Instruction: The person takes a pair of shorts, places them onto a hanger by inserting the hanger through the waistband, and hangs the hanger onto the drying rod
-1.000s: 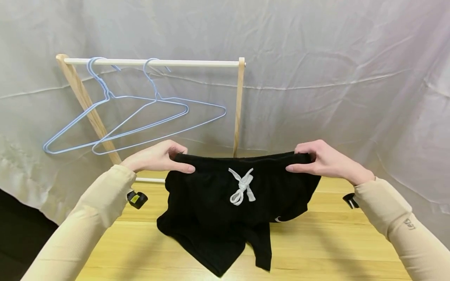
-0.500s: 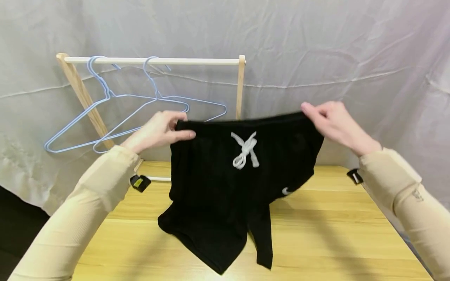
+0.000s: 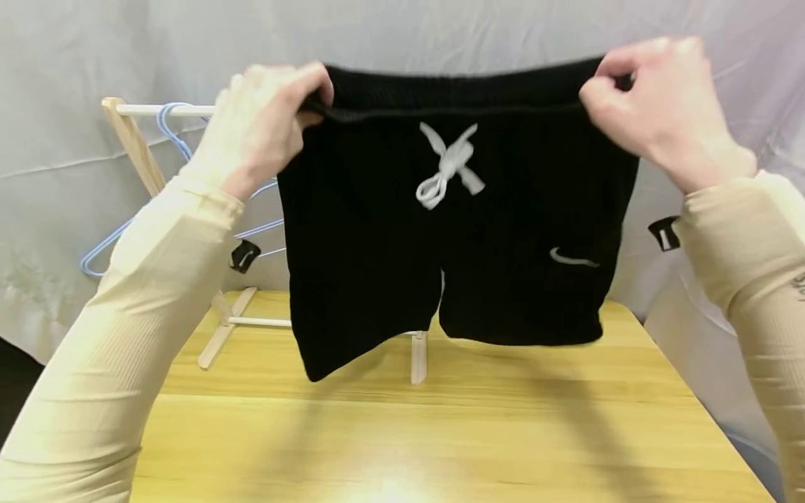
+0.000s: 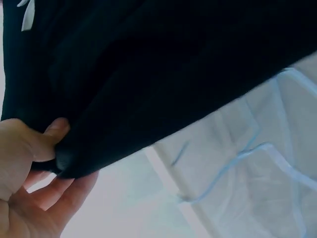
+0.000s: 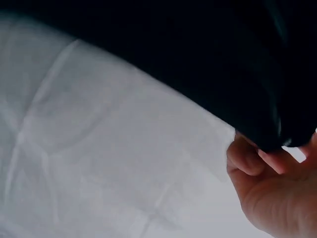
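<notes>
Left hand (image 3: 254,129): pinching the near end of the waistband (image 3: 453,91) between thumb and fingers.
Right hand (image 3: 673,105): gripping the opposite end, curled over the cloth.
Black drawstring shorts (image 3: 365,244): hung between and below both hands, above the wooden tabletop (image 3: 503,433).
Step in hand: judged to be holding up and spreading.
Next move: likely calling for even tension and two secure pinches.
Wooden garment rack (image 3: 133,147) and blue wire hangers (image 4: 291,169): partly hidden behind left hand and shorts.
Right-wrist view: apparently gripping inside the waistband, though too dark for certainty.
</notes>
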Action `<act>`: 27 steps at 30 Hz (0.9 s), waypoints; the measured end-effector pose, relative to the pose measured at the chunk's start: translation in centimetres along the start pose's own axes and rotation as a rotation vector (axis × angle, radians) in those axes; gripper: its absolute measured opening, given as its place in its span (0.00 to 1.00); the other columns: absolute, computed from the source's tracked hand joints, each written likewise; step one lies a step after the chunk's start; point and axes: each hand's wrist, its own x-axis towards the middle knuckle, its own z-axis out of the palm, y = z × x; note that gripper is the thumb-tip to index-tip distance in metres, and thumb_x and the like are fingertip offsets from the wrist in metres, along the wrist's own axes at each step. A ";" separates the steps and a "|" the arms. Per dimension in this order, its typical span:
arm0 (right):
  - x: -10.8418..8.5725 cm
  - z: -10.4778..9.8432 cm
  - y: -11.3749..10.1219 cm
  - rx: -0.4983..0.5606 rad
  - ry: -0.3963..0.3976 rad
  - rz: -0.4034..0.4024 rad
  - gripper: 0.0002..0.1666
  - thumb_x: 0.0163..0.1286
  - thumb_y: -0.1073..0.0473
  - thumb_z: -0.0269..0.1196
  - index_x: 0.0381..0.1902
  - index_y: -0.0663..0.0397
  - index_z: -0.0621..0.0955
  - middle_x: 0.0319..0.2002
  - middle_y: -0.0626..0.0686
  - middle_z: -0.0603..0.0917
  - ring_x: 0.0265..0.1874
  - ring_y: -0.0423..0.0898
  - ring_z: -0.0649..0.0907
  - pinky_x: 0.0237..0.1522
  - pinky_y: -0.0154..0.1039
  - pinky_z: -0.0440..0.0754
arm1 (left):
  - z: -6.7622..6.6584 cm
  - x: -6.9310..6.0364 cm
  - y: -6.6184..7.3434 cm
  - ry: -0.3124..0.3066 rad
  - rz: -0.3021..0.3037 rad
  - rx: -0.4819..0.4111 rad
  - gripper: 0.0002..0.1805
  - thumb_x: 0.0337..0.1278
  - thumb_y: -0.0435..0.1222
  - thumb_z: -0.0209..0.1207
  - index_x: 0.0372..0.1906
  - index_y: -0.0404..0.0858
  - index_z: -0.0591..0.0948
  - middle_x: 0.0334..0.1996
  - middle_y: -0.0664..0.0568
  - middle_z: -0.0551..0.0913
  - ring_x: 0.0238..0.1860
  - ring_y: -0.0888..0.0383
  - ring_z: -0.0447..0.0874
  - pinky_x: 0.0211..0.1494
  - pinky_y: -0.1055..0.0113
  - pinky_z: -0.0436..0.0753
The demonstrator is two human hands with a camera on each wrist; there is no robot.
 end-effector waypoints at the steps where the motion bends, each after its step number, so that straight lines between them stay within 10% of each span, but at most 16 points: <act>1: -0.5 0.3 0.2 -0.013 -0.037 -0.023 0.17 0.57 0.60 0.50 0.21 0.60 0.83 0.18 0.39 0.79 0.22 0.34 0.68 0.28 0.32 0.61 | 0.4 -0.4 -0.1 -0.016 0.017 -0.007 0.07 0.68 0.35 0.61 0.48 0.43 0.80 0.51 0.43 0.87 0.48 0.32 0.83 0.43 0.34 0.78; 4: -2.3 1.6 1.0 -0.038 -0.174 -0.038 0.16 0.59 0.59 0.50 0.17 0.56 0.79 0.22 0.58 0.78 0.23 0.45 0.70 0.26 0.35 0.63 | 2.4 -1.9 -0.5 -0.095 0.070 -0.053 0.05 0.65 0.32 0.63 0.44 0.43 0.81 0.47 0.43 0.89 0.45 0.36 0.85 0.41 0.37 0.79; 9: -6.1 4.7 3.5 -0.011 -0.303 -0.077 0.16 0.61 0.62 0.51 0.14 0.51 0.74 0.16 0.51 0.71 0.21 0.46 0.69 0.25 0.37 0.63 | 5.8 -4.9 -2.1 -0.169 0.108 -0.130 0.06 0.61 0.29 0.63 0.38 0.43 0.83 0.40 0.48 0.91 0.36 0.45 0.86 0.36 0.44 0.81; 15: -11.3 7.1 6.8 0.080 -0.375 -0.064 0.16 0.65 0.66 0.53 0.26 0.52 0.87 0.26 0.53 0.86 0.23 0.37 0.72 0.29 0.28 0.70 | 9.1 -9.1 -4.5 -0.218 0.123 -0.169 0.04 0.56 0.32 0.69 0.33 0.42 0.84 0.16 0.53 0.78 0.20 0.58 0.69 0.27 0.61 0.72; 27: -17.0 10.4 4.9 0.221 -0.497 -0.012 0.15 0.69 0.64 0.55 0.31 0.47 0.87 0.33 0.48 0.89 0.30 0.41 0.80 0.39 0.39 0.78 | 12.5 -13.0 -2.3 -0.535 0.093 -0.147 0.12 0.55 0.48 0.71 0.33 0.44 0.86 0.24 0.57 0.84 0.26 0.59 0.81 0.28 0.59 0.79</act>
